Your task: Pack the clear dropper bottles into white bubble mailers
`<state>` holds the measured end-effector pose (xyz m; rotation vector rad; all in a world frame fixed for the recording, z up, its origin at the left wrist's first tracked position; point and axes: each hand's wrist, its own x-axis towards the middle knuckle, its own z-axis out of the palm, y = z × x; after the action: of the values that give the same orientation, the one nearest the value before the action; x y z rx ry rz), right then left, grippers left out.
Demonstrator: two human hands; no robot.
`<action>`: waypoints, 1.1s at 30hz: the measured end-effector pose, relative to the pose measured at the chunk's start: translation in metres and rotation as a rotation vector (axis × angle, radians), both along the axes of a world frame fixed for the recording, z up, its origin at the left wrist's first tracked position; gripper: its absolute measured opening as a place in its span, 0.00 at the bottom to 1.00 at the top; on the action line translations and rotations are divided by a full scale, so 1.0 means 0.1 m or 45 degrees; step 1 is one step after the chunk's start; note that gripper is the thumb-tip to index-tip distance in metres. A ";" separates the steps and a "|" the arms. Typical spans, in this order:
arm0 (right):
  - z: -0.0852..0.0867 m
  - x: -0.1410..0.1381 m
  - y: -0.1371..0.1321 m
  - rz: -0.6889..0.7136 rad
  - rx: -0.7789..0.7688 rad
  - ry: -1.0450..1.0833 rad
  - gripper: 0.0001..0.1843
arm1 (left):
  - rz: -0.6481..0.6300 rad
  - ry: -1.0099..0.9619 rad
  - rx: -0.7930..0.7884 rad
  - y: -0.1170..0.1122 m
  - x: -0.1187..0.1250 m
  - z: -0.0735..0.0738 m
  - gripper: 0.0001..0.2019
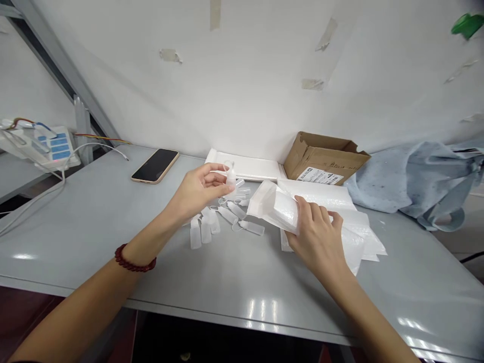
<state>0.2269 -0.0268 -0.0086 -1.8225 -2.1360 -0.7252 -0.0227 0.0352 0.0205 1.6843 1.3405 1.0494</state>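
Forearms [85,302] over table [227,282]; left fingers [221,190] pinch small bottle [231,177]; right fingers [303,209] grip white pouch [263,201].

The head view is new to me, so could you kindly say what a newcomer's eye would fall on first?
Near the middle, the left hand holds a small translucent bottle by more loose bottles on the grey table, while the right hand holds a white pouch over other white packaging. The eye would probably go there first, then to the brown cardboard box at the back right and the dark-screened phone at the back left.
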 end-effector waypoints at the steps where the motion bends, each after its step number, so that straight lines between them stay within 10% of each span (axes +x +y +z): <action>1: 0.00 0.00 0.00 0.005 -0.003 0.002 0.26 | -0.056 -0.133 -0.041 -0.02 0.01 0.01 0.22; 9: -0.03 -0.08 -0.04 0.051 -0.051 -0.015 0.28 | -0.329 -0.282 -0.212 -0.18 0.29 -0.10 0.14; 19: -0.02 -0.09 -0.05 0.071 -0.031 0.008 0.29 | -0.056 0.010 0.253 -0.23 0.31 -0.20 0.07; 27: -0.04 -0.14 -0.09 0.132 -0.023 0.004 0.30 | -0.501 0.041 0.327 -0.29 0.41 -0.21 0.10; 33: -0.04 -0.14 -0.09 0.127 0.002 0.004 0.30 | -0.175 0.183 0.524 -0.25 0.35 -0.19 0.06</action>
<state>0.2125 -0.0357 -0.0122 -1.7010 -2.2061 -0.6997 0.0123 0.0100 0.0013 2.1574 1.1264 1.1999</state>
